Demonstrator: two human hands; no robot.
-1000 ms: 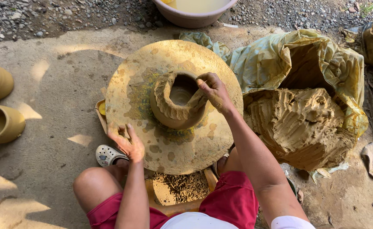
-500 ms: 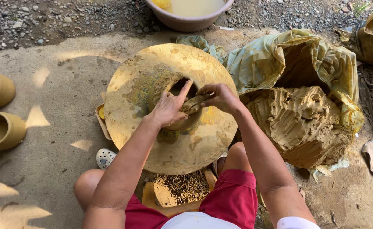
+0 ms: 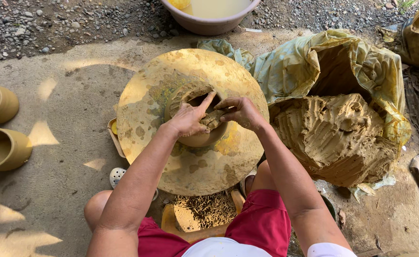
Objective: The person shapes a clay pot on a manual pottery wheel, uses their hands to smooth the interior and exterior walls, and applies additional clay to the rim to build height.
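Head view: fingers (image 3: 208, 102) of the left hand (image 3: 189, 119) and the right hand (image 3: 240, 112) are pressed together on the near rim of a squat, wet, tan clay pot (image 3: 197, 119), centred on a round clay-smeared wheel disc (image 3: 147, 109). Walls are raised and hollowed; the rim is judged uneven, unfinished. A ridged clay block (image 3: 338, 138) lies alongside.
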